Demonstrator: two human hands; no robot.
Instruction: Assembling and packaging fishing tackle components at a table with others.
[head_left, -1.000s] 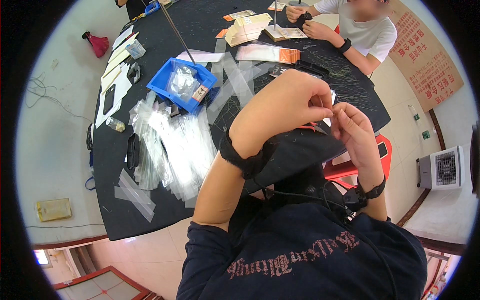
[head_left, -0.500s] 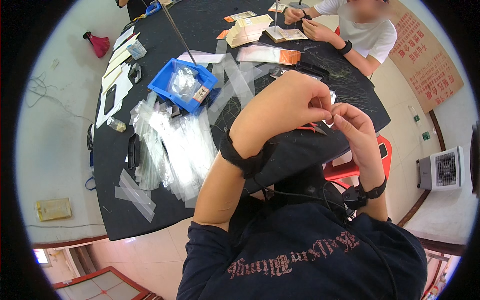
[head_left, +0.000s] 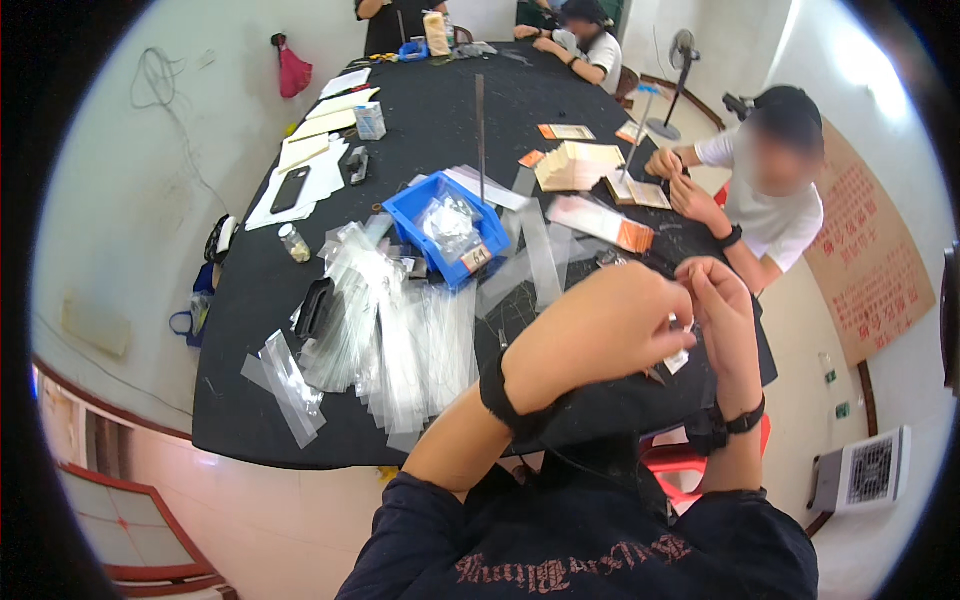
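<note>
Two bare hands come together over the near right part of one black-covered desk (head_left: 260,400). The left hand (head_left: 620,312) shows its back, with its fingers bent; its grip is mostly hidden, so whether it grasps anything cannot be told. The right hand (head_left: 718,290) is raised beside it, thumb and fingers bent close together; anything in that grip is too small to make out. One small white piece (head_left: 677,362) lies on the desk just below the hands. Each wrist wears one black band.

To the left lie one heap of clear plastic sleeves (head_left: 395,340), too many to count, and a few more sleeves (head_left: 291,390) crossed near the desk's left edge. One blue bin (head_left: 465,270), holding clear bags, touches the heap's far side. Left of these are one black tray (head_left: 315,308), one small bottle (head_left: 294,243), one phone (head_left: 290,188) on white sheets, one stapler (head_left: 357,165) and one small carton (head_left: 370,121).

Beyond the hands are one pack of orange-ended bags (head_left: 600,222) and one stack of cream cards (head_left: 578,166). Two upright rods stand there: one behind the bin (head_left: 480,130), one near the cards (head_left: 637,130). Three other people are around the desk.
</note>
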